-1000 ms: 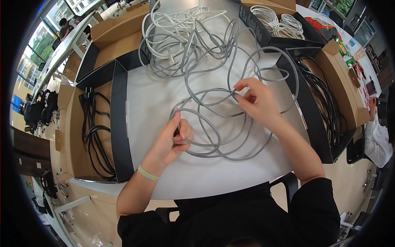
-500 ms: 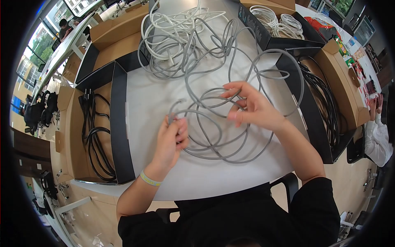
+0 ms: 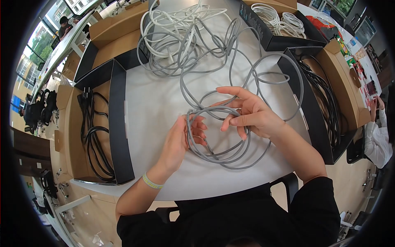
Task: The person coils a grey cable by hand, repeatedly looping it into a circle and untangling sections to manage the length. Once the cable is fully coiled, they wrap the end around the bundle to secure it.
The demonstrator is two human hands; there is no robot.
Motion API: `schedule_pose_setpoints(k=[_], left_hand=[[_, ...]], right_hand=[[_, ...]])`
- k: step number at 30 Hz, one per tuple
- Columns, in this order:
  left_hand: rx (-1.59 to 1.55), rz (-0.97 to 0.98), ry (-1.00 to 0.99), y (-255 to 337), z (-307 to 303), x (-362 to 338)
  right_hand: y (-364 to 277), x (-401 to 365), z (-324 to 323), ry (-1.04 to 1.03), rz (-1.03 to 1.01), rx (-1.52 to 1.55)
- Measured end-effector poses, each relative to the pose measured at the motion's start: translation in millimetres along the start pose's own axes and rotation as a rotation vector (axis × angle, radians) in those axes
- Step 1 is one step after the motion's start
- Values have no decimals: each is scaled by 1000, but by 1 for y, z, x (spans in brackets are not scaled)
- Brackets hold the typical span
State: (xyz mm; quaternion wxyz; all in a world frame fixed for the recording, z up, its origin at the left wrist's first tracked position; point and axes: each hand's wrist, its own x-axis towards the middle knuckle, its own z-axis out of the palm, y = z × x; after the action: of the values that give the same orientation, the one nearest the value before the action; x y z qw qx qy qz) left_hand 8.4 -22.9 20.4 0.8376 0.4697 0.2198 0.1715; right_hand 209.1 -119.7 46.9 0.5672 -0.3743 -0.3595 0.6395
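A long grey cable [image 3: 224, 166] lies in several loops on the table in front of me. My left hand [image 3: 177, 138] is closed loosely round the left side of these loops, its fingers curling inside them. On the right side, my right hand [image 3: 255, 115] grips the loops between thumb and fingers, with the index finger stretched out. From the loops the cable runs up to a loose grey tangle [image 3: 230, 41]. That tangle partly overlaps a heap of white cable [image 3: 173, 24] at the table's far side. The cable's ends cannot be made out.
An open box with black cables [image 3: 119, 136] stands on the left, another box with black cables [image 3: 294, 74] on the right. Behind are an open box [image 3: 111, 45] at left and a box of coiled white cables [image 3: 267, 35] at right. A person in a white sleeve [image 3: 376, 140] sits far right.
The loops have been drawn together into a rounder, tighter coil. My left hand has moved right, its fingers now inside the loops. My right hand has closed on the coil's right side.
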Motion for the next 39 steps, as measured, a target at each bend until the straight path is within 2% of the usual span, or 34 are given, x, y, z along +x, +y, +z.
schedule_pose_setpoints(k=[4,6,8,9,10,11,12,13,15,18,21,22,23,24,26,29,33,35,36,38,39], left_hand=[[214,168,41,-2,-5,0],[298,237,27,1,-4,-1],[522,408,-55,7,2,-6],[524,409,-56,8,0,-5],[671,484,-171,9,-3,-4],[817,559,-287,10,-5,-4],[819,559,-288,10,-4,-5],[833,538,-346,8,-2,-7],[847,517,-404,7,-1,-7],[922,536,-436,5,-3,-6],[903,552,-368,-1,-2,-4],[773,506,-223,-2,0,-5],[642,457,-81,-2,2,-5],[642,457,-81,1,5,-6],[280,208,249,9,10,-5],[405,98,189,8,-4,2],[443,96,133,6,-5,6],[464,339,173,-8,-11,11],[463,338,174,-7,-12,10],[738,394,122,-2,-15,8],[740,393,120,0,-12,7]], right_hand=[[3,1,-1,36,-15,-19],[6,3,-4,144,-27,-106],[8,2,-7,122,-23,-139],[8,2,-8,101,-19,-173],[6,0,-6,101,-21,-172],[1,-1,-3,18,-11,-243],[-2,-3,-1,-65,0,-315],[-2,-3,2,-65,-2,-315],[-1,-3,6,-220,-19,-683],[12,-1,-4,-274,-129,-644],[24,4,-5,-177,-187,-495],[19,2,-2,-178,-186,-497],[11,-1,3,-97,-19,-369],[6,-3,7,-15,146,-239],[9,-1,5,-15,123,-179],[10,-1,4,-21,135,-91],[9,-1,9,-38,207,-63],[9,-1,11,-55,233,-42],[9,-1,11,-72,257,-22],[10,0,11,-83,292,-35],[10,0,11,-93,327,-46]])
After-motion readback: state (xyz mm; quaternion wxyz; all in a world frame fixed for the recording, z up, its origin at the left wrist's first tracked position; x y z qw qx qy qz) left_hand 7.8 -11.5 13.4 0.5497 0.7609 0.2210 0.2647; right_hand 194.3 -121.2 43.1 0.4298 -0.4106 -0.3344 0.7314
